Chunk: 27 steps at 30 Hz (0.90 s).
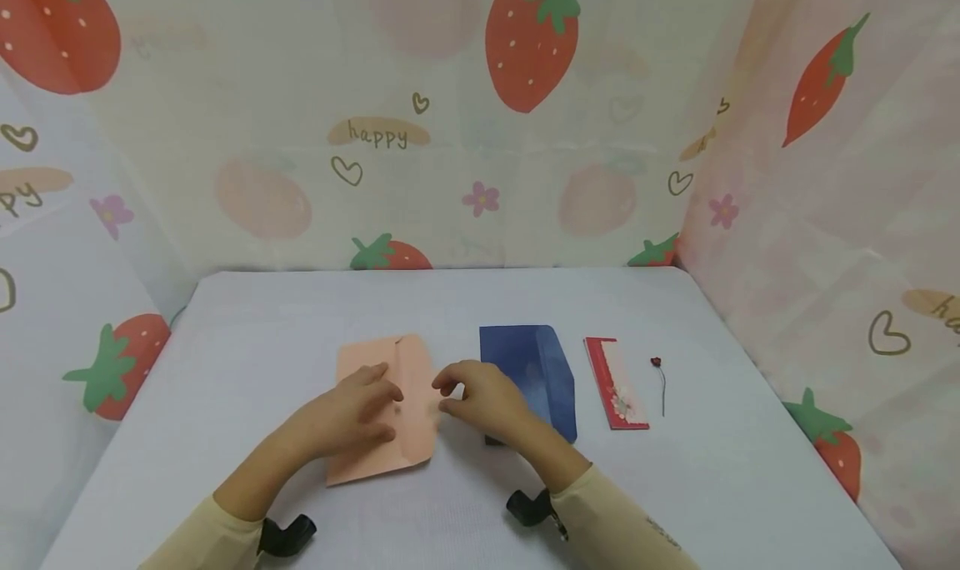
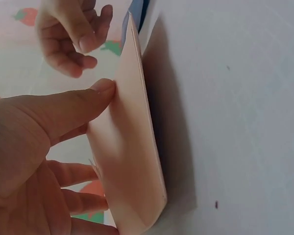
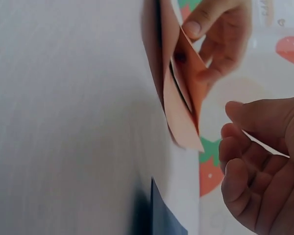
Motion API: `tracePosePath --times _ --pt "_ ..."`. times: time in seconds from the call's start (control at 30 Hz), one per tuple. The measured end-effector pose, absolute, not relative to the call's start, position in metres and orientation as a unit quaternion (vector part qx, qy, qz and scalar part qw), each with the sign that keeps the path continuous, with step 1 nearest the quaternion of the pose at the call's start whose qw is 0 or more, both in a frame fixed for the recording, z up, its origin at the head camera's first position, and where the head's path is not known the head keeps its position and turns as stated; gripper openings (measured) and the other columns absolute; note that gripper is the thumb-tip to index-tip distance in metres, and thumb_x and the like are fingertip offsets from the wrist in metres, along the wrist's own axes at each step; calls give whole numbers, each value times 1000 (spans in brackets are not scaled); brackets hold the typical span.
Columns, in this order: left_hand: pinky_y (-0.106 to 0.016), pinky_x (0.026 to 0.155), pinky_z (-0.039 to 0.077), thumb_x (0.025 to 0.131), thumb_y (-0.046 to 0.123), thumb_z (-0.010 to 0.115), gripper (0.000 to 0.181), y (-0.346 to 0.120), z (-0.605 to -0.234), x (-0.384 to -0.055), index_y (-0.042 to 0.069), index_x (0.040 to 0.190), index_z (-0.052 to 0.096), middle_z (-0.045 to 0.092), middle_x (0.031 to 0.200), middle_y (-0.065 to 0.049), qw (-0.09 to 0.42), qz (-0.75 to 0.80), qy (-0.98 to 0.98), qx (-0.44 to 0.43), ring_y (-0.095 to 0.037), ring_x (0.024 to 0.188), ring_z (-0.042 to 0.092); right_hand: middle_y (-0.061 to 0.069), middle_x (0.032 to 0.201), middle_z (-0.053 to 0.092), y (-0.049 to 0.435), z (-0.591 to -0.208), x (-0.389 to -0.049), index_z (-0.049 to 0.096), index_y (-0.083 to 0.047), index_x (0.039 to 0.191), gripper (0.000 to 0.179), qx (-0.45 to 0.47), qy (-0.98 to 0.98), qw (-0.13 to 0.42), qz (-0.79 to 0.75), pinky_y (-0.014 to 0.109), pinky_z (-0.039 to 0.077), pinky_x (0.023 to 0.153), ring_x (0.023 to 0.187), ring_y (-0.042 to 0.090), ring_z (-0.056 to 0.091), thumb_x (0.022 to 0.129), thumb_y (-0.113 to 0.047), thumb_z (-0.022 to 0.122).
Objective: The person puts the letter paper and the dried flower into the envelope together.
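Observation:
A peach envelope (image 1: 417, 412) lies on the table in front of me with its flap opened out to the right. My left hand (image 1: 347, 416) rests on its face with fingers spread, and thumb and fingertips touch the paper. In the right wrist view the envelope's mouth (image 3: 182, 83) gapes, showing a dark line and a pale edge inside. My right hand (image 1: 486, 397) hovers just right of the flap with loosely bent fingers and nothing between them. Partly behind this hand lies a dark blue envelope (image 1: 517, 353), its flap also toward the right.
Right of the blue envelope lies a red and pink card (image 1: 600, 387) with a flower decoration. Farther right is a small dark red flower (image 1: 656, 362) on a thin stem. The white table (image 1: 247, 337) stands against strawberry-print cloth (image 1: 450, 162) at the back and sides.

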<state>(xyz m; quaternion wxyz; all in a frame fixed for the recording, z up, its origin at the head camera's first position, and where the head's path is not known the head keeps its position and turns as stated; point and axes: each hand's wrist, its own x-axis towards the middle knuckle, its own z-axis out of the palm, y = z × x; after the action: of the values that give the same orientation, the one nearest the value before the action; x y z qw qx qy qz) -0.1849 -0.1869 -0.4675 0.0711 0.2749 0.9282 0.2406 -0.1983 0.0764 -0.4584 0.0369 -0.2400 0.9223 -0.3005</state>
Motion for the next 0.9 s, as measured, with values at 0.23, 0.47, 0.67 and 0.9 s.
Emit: tracePosePath --times 0.23,0.47,0.67,0.9 --pt "-64 114 33 91 31 77 38 -188 -467 -188 16 123 65 37 157 -33 81 242 929 268 -53 147 32 -9 107 71 97 -450 -194 74 -19 118 28 -239 926 25 -292 24 50 67 80 7 58 91 -24 80" --pt "-65 115 32 92 35 77 45 -189 -462 -185 16 130 64 33 160 -30 90 246 929 262 -55 148 27 -3 110 73 129 -441 -193 74 -17 118 29 -257 927 -7 -273 23 51 68 80 7 57 91 -25 80" --pt "-65 115 32 92 35 77 46 -188 -462 -183 17 133 63 34 161 -27 83 250 926 270 -53 149 27 -8 111 72 160 -438 -193 74 -22 117 27 -251 932 -33 -259 27 52 75 87 8 60 91 -25 80" --pt "-63 113 36 93 34 76 47 -185 -459 -179 16 134 63 35 161 -25 75 248 926 276 -51 149 29 -8 117 70 195 -438 -193 74 -24 115 27 -253 923 -56 -286 38 56 84 99 19 65 90 -20 81"
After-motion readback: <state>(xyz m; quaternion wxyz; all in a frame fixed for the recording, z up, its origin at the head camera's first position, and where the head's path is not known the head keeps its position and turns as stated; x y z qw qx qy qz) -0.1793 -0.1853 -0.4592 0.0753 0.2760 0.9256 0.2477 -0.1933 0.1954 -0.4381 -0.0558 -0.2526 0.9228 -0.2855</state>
